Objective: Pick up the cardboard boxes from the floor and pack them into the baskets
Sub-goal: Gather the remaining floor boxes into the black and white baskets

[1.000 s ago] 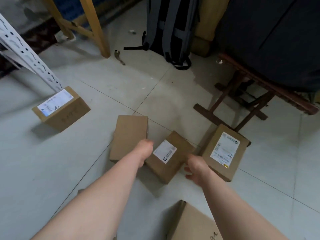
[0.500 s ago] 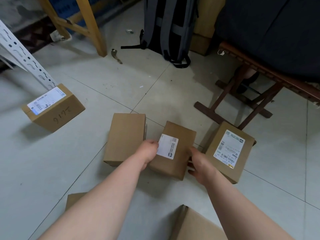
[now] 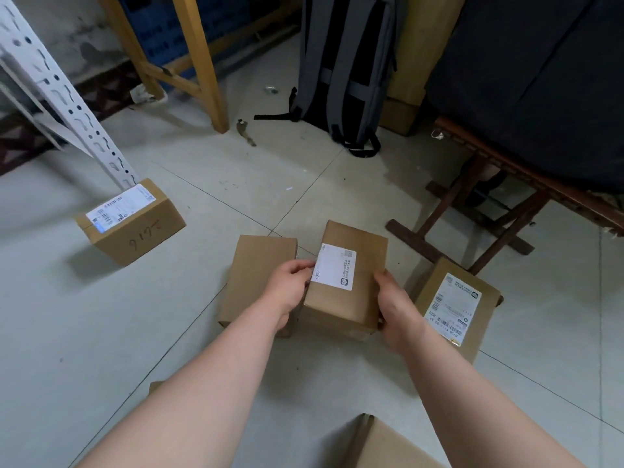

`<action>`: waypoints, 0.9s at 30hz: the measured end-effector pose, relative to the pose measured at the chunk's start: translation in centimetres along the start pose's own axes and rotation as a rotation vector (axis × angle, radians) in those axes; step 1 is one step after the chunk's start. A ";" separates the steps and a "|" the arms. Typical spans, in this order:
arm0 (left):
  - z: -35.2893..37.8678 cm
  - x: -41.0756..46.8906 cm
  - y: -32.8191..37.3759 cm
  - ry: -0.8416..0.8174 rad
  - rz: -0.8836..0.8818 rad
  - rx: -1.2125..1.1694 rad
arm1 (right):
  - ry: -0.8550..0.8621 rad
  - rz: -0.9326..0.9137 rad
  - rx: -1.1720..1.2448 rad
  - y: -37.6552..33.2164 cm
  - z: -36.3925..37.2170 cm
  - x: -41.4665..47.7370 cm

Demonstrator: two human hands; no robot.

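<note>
On my feed from the head camera, a white slotted shelf upright slants down to the pale tiled floor at far left. At its foot sits the left labelled box, with a printed sticker on top and handwritten digits on its side. Behind it stand yellow wooden legs.

Toward the centre, a plain box lies flat on the tiles. The person's left hand reaches across it and grips the left edge of the middle box, with the thumb on top beside that box's white sticker. The middle box lies just beside the plain one, held between both hands. I cannot tell whether it has cleared the floor. The right hand clasps its right side near the closest corner, fingers wrapped underneath.

A grey backpack stands upright beyond them. To the right, the right labelled box rests close to the right wrist, at the foot of a dark wooden folding frame. At the bottom edge, between the forearms, the corner of a near box juts into view.
</note>
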State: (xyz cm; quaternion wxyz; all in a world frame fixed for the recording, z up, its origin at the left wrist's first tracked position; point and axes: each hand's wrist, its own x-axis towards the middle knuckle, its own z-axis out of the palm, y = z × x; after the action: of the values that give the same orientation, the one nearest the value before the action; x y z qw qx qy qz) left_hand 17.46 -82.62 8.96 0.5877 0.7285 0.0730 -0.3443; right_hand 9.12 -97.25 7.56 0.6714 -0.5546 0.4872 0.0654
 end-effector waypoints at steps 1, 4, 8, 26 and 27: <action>-0.1 -0.1 0.1 -0.002 0.004 -0.003 | 0.000 -0.005 0.004 -0.3 0.1 -0.2; -0.5 -0.4 0.8 -0.009 0.007 -0.041 | -0.001 -0.009 0.027 -0.8 0.5 -0.5; -1.5 -0.7 2.7 -0.014 -0.008 -0.110 | -0.024 -0.035 -0.007 -3.0 1.3 -0.7; -16.7 -26.5 28.2 0.275 -0.049 -0.362 | -0.328 -0.252 -0.356 -26.3 10.2 -31.1; -18.0 -29.1 29.9 0.301 -0.046 -0.370 | -0.348 -0.263 -0.375 -27.7 11.0 -34.0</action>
State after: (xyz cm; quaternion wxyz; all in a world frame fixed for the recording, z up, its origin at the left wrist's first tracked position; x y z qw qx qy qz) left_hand 18.35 -66.52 51.45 0.6855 0.6499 0.2382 -0.2258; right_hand 15.38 -83.42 50.17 0.6336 -0.7079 0.2677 0.1607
